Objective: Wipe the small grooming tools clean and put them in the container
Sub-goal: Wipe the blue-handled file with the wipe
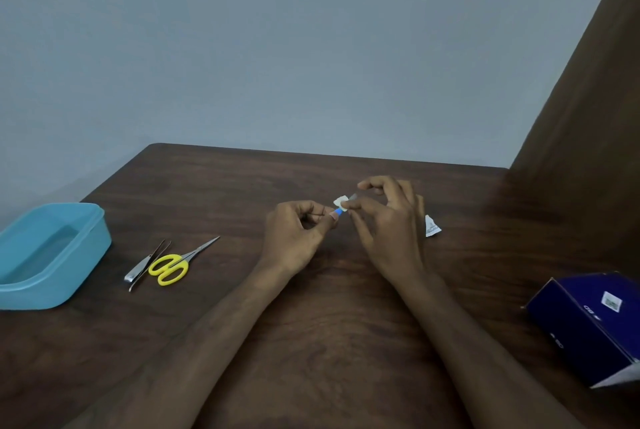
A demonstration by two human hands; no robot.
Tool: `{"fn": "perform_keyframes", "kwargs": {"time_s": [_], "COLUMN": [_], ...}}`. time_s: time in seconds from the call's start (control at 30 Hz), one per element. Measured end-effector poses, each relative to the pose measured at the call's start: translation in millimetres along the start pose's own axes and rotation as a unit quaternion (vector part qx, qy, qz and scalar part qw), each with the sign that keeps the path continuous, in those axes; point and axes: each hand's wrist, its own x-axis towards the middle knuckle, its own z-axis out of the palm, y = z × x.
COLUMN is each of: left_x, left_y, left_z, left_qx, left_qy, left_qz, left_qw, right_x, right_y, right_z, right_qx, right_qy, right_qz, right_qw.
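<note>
Leftmost, well apart from the fingers, one open blue container (52, 252) is set on the table (311, 342), likely waiting to receive cleaned tools; nothing can be seen in it. Between it and the hands, three tools are laid close together: one nail clipper (138, 268), one pair of tweezers (149, 264) and one pair of yellow-handled scissors (180, 262), judged not yet wiped. A small blue-handled tool (341, 213) is pinched at its handle by the curled fingers of the left hand (298, 234), so that it is held steady. One small white wipe (340, 201) is pinched round its metal end by the right hand (384, 220), its other fingers curled loosely. Just right of those fingers one torn sachet (431, 227) is left, and further right one dark blue box (595, 324)
</note>
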Motion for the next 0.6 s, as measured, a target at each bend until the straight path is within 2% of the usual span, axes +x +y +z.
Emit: {"fn": "perform_keyframes", "kwargs": {"time_s": [0.1,0.27,0.37,0.47,0.53,0.6], "left_x": [1.6,2.8,2.0,3.0,4.1,4.4], "left_y": [0.1,-1.2,-1.3,-3.2,-4.3,-4.5], "left_z": [-0.6,0.3,0.5,0.4,1.1,1.5], "left_qx": [-0.011,-0.008,0.006,0.019,0.020,0.019], "left_qy": [0.025,0.022,0.011,0.019,0.032,0.038], "left_qz": [-0.018,-0.022,-0.006,0.001,0.000,-0.003], "left_qw": [0.999,0.999,1.000,1.000,0.999,0.999], "right_x": [-2.3,1.9,1.6,-2.8,-3.2,-1.7], "right_y": [4.8,-4.5,-8.7,-1.0,2.3,1.3], "right_z": [-3.3,-9.4,-3.0,2.6,-1.2,-7.1], "right_qx": [-0.014,0.026,-0.009,-0.037,-0.047,-0.021], "right_qy": [-0.004,0.100,0.030,-0.021,-0.009,0.041], "right_qz": [-0.002,-0.008,-0.023,0.021,0.043,0.060], "right_qw": [1.000,0.995,0.999,0.999,0.998,0.997]}}
